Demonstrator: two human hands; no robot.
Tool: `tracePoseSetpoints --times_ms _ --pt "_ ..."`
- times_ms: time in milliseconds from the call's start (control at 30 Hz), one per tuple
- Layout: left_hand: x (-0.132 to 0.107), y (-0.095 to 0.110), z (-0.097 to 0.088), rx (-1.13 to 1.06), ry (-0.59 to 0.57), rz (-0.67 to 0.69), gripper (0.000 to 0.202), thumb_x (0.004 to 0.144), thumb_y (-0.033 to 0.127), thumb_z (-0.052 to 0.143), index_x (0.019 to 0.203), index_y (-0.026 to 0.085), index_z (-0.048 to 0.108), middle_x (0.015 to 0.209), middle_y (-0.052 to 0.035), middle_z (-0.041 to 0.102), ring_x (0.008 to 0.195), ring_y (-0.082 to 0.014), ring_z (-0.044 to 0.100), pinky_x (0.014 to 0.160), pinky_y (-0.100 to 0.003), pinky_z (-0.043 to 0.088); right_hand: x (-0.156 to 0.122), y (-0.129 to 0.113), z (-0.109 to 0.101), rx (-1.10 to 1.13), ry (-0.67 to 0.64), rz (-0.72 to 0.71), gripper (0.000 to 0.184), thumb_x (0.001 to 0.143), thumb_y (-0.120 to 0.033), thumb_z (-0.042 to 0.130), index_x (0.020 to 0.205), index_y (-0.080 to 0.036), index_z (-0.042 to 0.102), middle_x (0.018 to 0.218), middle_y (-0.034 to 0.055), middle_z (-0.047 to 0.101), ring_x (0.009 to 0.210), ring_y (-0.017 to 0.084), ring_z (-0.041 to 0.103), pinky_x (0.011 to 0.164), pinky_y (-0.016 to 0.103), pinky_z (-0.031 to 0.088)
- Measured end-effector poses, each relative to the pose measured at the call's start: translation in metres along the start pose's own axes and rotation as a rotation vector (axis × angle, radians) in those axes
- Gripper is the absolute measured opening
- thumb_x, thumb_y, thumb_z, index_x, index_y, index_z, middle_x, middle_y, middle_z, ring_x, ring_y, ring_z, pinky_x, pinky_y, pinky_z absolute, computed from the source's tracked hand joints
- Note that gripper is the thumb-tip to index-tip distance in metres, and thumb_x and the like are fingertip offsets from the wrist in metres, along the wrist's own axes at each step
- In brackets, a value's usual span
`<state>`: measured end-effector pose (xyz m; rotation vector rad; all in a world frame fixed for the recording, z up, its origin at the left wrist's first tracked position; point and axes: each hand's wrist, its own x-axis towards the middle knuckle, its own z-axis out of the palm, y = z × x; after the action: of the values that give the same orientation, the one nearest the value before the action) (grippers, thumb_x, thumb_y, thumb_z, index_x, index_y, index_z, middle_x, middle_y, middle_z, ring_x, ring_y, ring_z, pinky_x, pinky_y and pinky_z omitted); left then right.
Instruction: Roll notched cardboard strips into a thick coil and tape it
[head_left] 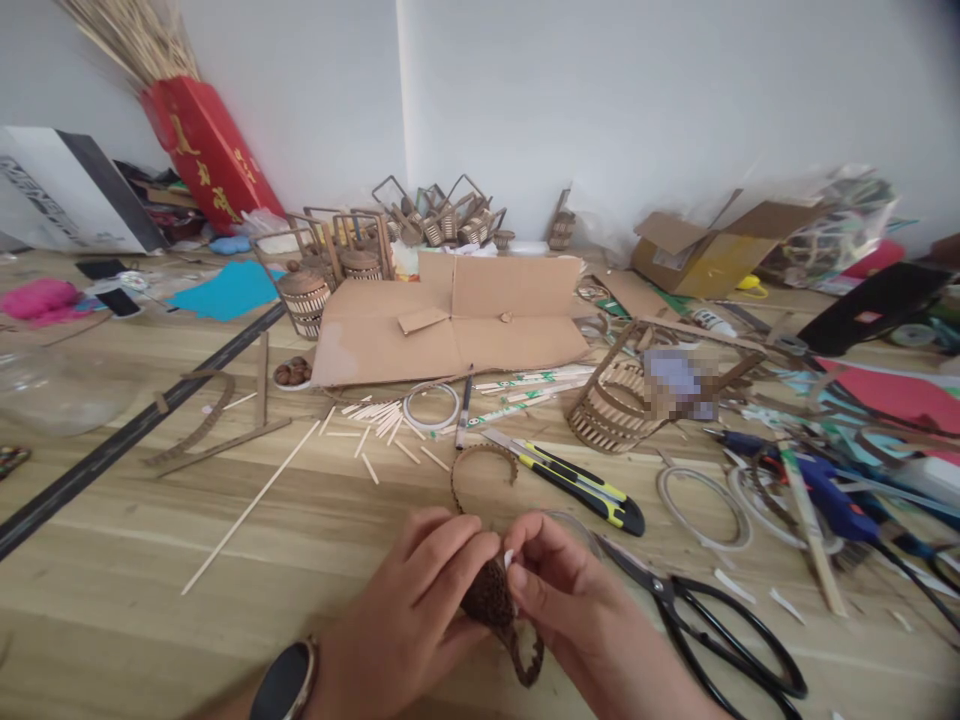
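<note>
My left hand [439, 585], with a dark watch on its wrist, is closed around a dark brown, textured piece [489, 597] of a kind I cannot make out. A curved brown strip with notched edges [486, 450] runs up from it onto the table, and a looped strip end [529, 664] hangs below. At its right side, my right hand [559, 590] pinches a small white bit [509, 558] between thumb and forefinger. Black-handled scissors [720, 630] lie open to the right of my right hand. Beyond both hands rests a yellow-and-black utility knife [585, 485].
Cut sticks [382, 420], a tape roll [431, 408] and a pen [465, 405] lie ahead. Behind them is flattened cardboard [390, 340]. A small woven basket [615, 405] and a blue glue gun [832, 495] are at right. A long black strip [150, 425] crosses the left.
</note>
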<state>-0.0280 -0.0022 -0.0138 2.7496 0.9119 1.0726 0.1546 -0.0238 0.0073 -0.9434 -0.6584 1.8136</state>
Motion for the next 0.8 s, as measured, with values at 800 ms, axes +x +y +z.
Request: tracePoseSetpoints --times_ms 800 --pt "0.002 0.006 -0.001 0.088 0.045 0.079 0.032 0.105 0.022 0.034 0.125 0.01 0.056 0.111 -0.0104 0.068 0.112 -0.0216 0.058 0.1 -0.032 0.052 0.005 0.011 0.0 0.051 0.045 0.029 0.032 0.064 -0.032 0.085 0.088 -0.02 0.067 0.079 -0.0011 0.059 0.073 0.012 0.052 0.067 0.021 0.042"
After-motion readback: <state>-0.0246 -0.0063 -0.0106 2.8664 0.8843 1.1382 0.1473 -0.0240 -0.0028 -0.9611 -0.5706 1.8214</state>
